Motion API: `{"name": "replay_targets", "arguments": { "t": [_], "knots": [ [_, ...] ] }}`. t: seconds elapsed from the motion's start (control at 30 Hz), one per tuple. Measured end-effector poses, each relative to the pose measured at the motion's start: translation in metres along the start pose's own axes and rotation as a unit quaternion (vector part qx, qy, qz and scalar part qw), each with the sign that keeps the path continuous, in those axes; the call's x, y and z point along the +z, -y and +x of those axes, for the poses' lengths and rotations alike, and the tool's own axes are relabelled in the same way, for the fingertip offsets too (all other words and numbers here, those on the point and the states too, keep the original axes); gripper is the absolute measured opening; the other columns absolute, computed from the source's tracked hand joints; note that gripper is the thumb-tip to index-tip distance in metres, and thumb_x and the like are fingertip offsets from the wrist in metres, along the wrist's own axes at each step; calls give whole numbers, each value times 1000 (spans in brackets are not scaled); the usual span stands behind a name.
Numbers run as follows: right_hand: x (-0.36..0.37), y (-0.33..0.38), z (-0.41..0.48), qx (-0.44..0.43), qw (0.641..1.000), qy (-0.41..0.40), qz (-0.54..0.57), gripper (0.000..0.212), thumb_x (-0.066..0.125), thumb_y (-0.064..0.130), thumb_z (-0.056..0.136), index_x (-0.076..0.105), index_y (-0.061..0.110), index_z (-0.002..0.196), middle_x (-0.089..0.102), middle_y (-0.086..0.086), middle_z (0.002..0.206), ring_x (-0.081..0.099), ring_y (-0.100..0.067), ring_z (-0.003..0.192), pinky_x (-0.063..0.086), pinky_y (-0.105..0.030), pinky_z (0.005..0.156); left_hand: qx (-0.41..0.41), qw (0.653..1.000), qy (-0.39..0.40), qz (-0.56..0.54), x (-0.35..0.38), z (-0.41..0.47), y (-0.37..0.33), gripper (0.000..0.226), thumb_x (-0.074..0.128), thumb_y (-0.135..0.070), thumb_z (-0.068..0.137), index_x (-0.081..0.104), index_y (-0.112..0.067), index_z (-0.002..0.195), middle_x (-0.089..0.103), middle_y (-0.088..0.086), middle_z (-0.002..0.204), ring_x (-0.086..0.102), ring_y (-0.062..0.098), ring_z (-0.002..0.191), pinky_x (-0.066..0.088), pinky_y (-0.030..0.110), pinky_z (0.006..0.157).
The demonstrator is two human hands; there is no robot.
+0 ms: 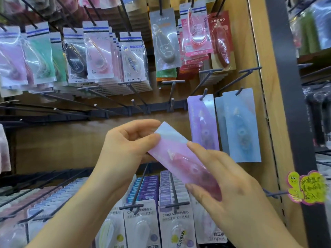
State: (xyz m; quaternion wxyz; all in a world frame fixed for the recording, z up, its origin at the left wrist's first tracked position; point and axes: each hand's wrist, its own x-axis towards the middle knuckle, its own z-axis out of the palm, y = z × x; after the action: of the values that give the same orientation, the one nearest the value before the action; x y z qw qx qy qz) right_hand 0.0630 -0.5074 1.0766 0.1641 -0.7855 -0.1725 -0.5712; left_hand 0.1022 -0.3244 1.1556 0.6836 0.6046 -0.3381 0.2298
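Note:
I hold a pink correction tape pack point(177, 151), a long card with a clear blister, tilted in front of a shop display. My left hand point(129, 142) pinches its upper end between thumb and fingers. My right hand point(223, 174) grips the lower end, with the thumb on the front and the fingers behind the blister. A purple pack point(203, 122) and a blue pack point(240, 126) of the same kind hang on pegs just right of my hands.
Several bare black pegs point(134, 102) stick out from the wooden back panel above my hands. Rows of packaged correction tapes point(100, 52) hang above and more packs point(157, 212) below. A wooden side panel point(268, 104) carries a yellow note point(308, 187) at the right.

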Motion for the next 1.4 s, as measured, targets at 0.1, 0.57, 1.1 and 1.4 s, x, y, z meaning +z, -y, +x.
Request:
{"name": "replay_targets", "arguments": {
  "t": [0.1,0.57,1.1,1.4],
  "knots": [
    [7,4,4,-5,998,-61,-10,54,47,51,87,42,43,140,54,8,95,51,-13,69,51,-28,57,16,997,4,-79,12,-1,-6,39,68,-6,75,64,-19,111,72,8,76,69,18,64,56,26,55],
    [22,28,50,110,988,-48,95,57,50,48,93,37,38,148,44,8,95,48,-7,79,40,-16,65,66,994,59,58,27,4,5,72,51,9,93,37,-41,143,71,13,79,61,15,66,52,32,62],
    [15,25,56,151,978,107,96,66,44,52,95,14,43,152,39,9,113,41,-7,97,37,-22,82,69,963,60,255,13,34,23,60,54,-6,96,38,-35,146,60,-14,63,57,10,61,50,33,60],
    [-27,-29,51,136,971,-171,-97,57,53,34,82,53,18,136,54,-13,128,50,-34,114,49,-39,86,66,912,26,404,17,54,45,59,50,-10,98,32,-37,148,61,-9,82,60,10,74,53,26,67]
  ]
}}
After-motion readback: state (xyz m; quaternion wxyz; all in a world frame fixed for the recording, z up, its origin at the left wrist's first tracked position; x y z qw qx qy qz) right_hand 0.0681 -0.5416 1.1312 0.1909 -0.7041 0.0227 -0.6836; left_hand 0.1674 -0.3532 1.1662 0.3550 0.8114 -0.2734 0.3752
